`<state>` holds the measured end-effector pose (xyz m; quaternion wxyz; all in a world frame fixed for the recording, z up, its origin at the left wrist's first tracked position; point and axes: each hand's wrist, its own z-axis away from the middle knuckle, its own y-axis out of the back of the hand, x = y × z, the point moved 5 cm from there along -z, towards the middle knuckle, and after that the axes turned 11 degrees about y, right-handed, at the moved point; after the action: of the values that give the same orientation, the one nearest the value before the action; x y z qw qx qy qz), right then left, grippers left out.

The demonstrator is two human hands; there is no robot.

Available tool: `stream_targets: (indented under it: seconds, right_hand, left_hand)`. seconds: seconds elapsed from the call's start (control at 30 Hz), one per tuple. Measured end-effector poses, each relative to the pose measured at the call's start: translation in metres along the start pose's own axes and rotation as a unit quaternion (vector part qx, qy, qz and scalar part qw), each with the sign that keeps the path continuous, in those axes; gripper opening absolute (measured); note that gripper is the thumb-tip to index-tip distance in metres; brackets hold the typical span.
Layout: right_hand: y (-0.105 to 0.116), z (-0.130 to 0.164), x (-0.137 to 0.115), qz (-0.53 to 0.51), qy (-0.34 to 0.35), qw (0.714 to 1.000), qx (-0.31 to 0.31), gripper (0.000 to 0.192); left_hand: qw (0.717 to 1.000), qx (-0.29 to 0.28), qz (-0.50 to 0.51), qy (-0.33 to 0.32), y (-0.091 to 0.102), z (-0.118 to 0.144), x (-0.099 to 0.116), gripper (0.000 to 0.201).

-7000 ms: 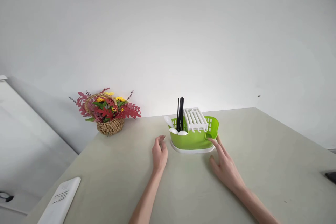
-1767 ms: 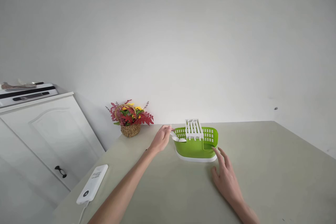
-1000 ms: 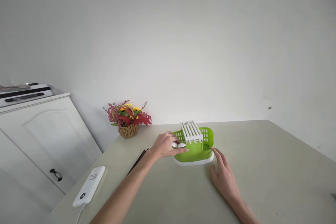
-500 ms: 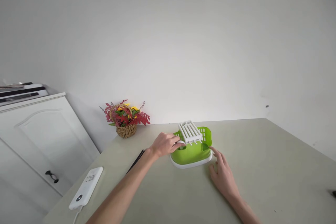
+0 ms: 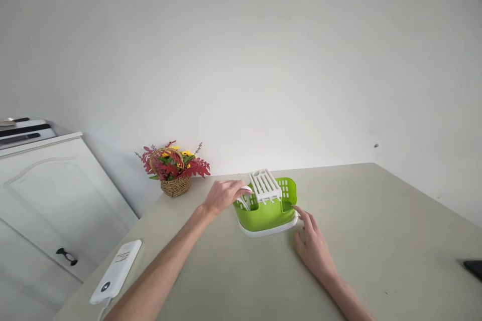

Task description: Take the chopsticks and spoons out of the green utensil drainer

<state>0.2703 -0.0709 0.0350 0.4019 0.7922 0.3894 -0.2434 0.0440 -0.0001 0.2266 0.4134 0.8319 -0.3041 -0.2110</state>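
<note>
A green cutlery holder (image 5: 265, 218) with a white base stands on the table, and a white slotted rack (image 5: 265, 185) sits across its top. My left hand (image 5: 225, 195) is closed at the left compartment, pinching a white utensil (image 5: 244, 202) whose lower part reaches down into that compartment. The fingers cover its upper end, so its exact kind is unclear. At the holder's right front edge, my right hand (image 5: 314, 246) rests with its index finger stretched against the rim and the other fingers loosely bent, holding nothing.
A wicker basket of artificial flowers (image 5: 175, 185) stands at the back left by the wall. A white power bank (image 5: 116, 272) with a cable lies at the front left. A dark object (image 5: 473, 268) is at the right edge. A white cabinet (image 5: 45, 195) stands left of the table (image 5: 376, 225).
My left hand has risen slightly and shifted left relative to the holder, showing more of the white utensil. The right hand stays at the holder's edge. The whole view has shifted a little.
</note>
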Motion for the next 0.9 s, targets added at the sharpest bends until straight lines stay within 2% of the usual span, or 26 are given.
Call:
stream_targets:
  seconds: [0.1,0.27,0.43,0.67,0.9]
  right_hand:
    - [0.000,0.000,0.001,-0.001,-0.001,1.000,-0.001,0.061]
    - [-0.002,0.000,0.003,-0.003,-0.001,1.000,-0.004,0.060]
    - [-0.002,0.000,0.003,-0.002,-0.004,1.000,-0.003,0.061]
    - [-0.003,0.000,0.005,0.000,-0.003,1.000,0.000,0.063]
    - [-0.005,0.001,0.009,-0.002,-0.004,1.000,-0.005,0.063]
  left_hand:
    - [0.998,0.053,-0.010,0.043,0.012,-0.005,-0.007,0.034]
    - [0.991,0.099,-0.022,0.093,0.030,-0.016,-0.016,0.041]
    - [0.983,0.121,-0.025,0.138,0.041,-0.031,-0.022,0.049]
    - [0.974,0.148,-0.004,0.169,0.047,-0.046,-0.037,0.053]
    - [0.938,0.222,0.035,0.263,0.064,-0.043,-0.061,0.047]
